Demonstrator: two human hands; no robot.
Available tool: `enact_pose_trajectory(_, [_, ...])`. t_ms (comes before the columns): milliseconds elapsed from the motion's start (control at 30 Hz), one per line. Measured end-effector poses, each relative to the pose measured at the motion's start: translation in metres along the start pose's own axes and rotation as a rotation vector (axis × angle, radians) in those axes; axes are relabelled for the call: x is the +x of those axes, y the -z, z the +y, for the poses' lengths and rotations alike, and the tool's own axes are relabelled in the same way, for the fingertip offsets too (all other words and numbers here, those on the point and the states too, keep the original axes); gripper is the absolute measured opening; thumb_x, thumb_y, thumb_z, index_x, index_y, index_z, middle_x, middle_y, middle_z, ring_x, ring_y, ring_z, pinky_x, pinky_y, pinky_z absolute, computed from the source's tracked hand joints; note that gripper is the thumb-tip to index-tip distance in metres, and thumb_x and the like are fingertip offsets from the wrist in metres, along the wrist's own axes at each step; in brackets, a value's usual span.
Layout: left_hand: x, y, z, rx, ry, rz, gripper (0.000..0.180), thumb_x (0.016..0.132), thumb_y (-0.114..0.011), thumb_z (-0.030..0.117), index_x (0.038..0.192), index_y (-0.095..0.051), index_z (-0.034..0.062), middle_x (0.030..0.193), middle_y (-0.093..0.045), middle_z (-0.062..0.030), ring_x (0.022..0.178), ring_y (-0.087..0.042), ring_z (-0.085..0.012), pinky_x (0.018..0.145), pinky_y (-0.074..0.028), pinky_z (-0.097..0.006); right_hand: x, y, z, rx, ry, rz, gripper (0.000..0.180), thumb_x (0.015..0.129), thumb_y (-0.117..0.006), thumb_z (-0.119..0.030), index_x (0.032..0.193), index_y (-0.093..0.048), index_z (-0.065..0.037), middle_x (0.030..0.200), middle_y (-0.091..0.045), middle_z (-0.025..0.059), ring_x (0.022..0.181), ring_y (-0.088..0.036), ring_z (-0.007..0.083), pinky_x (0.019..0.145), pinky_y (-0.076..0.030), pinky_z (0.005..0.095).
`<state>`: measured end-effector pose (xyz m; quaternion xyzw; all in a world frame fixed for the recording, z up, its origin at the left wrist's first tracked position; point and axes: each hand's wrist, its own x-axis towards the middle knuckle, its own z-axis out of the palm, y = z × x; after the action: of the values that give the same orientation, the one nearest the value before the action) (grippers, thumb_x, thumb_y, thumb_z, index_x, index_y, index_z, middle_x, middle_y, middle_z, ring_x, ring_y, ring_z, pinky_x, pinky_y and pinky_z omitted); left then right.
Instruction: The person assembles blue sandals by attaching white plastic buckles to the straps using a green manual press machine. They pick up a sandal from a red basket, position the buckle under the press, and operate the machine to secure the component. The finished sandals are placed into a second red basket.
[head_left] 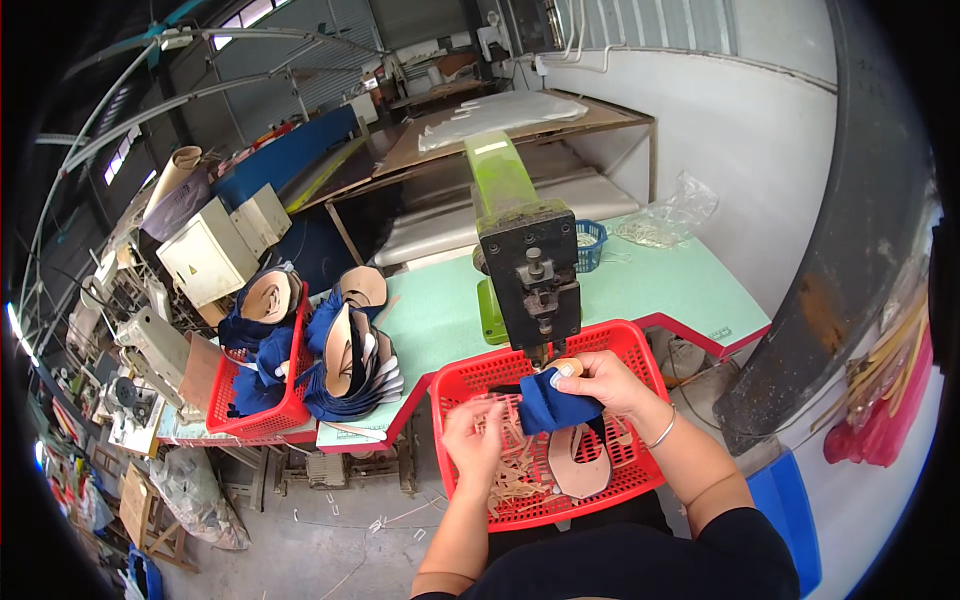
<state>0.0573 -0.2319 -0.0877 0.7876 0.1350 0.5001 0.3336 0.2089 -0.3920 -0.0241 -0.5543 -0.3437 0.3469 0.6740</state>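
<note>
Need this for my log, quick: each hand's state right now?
Left hand: open, apparently empty.
Right hand: closed, holding the blue fabric piece.

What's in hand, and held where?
The right hand holds the blue fabric piece by its upper right part; the left hand seems to hold nothing.

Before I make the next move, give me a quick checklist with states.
1. Right hand gripping the blue fabric piece: ok.
2. Right fingers well clear of the machine's lower end: not ok, they look close beside it.
3. Left hand away from that lower end: ok, it's off to the left.
4. Red basket below the work: ok.
5. Basket free of tan scraps: not ok.
6. Machine power state: cannot tell.
</note>
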Motion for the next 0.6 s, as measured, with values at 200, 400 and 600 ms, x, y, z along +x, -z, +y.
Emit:
enact_pose_trajectory(200, [0.051,-0.014,0.021,-0.288,0.355,-0.498,0.018,0.081,-0.065,0.015,0.091,-0.062,0.0008,0.084,-0.064,-0.0049,0.077,-0.057,-0.0119,0.072,-0.046,-0.026,0.007,0.007,0.001,0.013,0.002,-0.071,0.026,0.079,-0.069,-0.016,0.1,-0.064,0.0,0.09,-0.065,0.0046,0.078,-0.06,0.0097,0.071,-0.049,0.0238])
enact_pose_trajectory(400, [0.043,-0.028,0.021,-0.389,0.261,-0.316,0.013,0.076,-0.07,0.014,0.078,-0.065,0.002,0.073,-0.064,-0.0041,0.069,-0.058,-0.0098,0.066,-0.047,-0.024,0.007,0.017,0.0,0.109,-0.024,-0.1,0.025,0.079,-0.067,-0.014,0.1,-0.063,0.0,0.091,-0.065,0.0056,0.08,-0.061,0.0109,0.074,-0.049,0.0235])
enact_pose_trajectory(600, [0.049,-0.022,0.032,-0.576,0.426,-0.31,0.01,0.078,-0.068,0.009,0.077,-0.065,-0.0002,0.074,-0.063,-0.0022,0.069,-0.056,-0.0071,0.065,-0.045,-0.022,0.004,0.011,-0.003,0.093,-0.038,-0.077,0.028,0.079,-0.068,-0.016,0.101,-0.063,0.001,0.091,-0.065,0.0049,0.08,-0.061,0.0095,0.073,-0.049,0.0224])
